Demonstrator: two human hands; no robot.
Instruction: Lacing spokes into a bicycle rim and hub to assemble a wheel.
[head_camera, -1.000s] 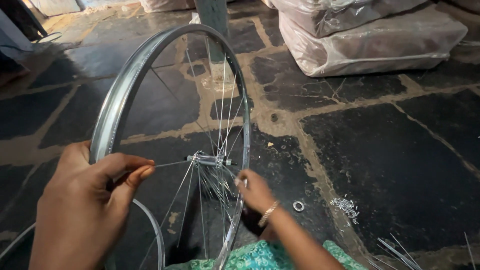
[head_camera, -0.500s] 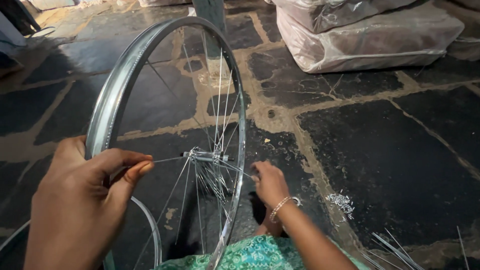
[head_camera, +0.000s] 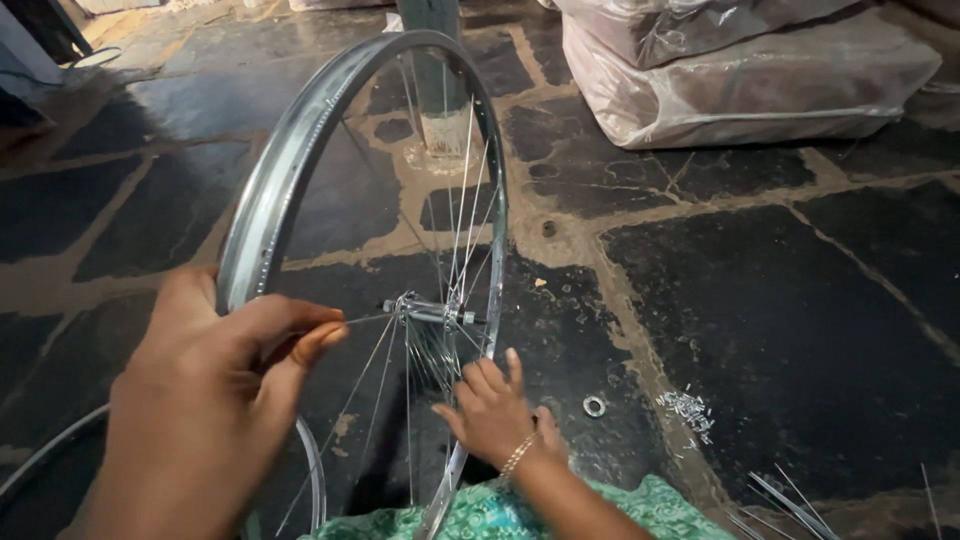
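A silver bicycle wheel rim (head_camera: 290, 160) stands upright in front of me, with a hub (head_camera: 425, 310) at its middle and thin spokes (head_camera: 462, 215) running out to the rim. My left hand (head_camera: 205, 390) rests against the near side of the rim and pinches the end of one spoke between thumb and forefinger. My right hand (head_camera: 492, 410), a bracelet on its wrist, reaches among the loose spokes just below the hub, fingers spread on them.
A second rim (head_camera: 60, 450) lies flat at the lower left. On the dark stone floor sit a small metal ring (head_camera: 594, 406), a heap of spoke nipples (head_camera: 688, 410) and loose spokes (head_camera: 785, 495). Plastic-wrapped sacks (head_camera: 750, 80) and a post (head_camera: 440, 90) stand behind.
The view has shifted so the wheel sits further right and lower. My right hand has moved up from beside the rim to the spokes under the hub. My left hand keeps its pinch.
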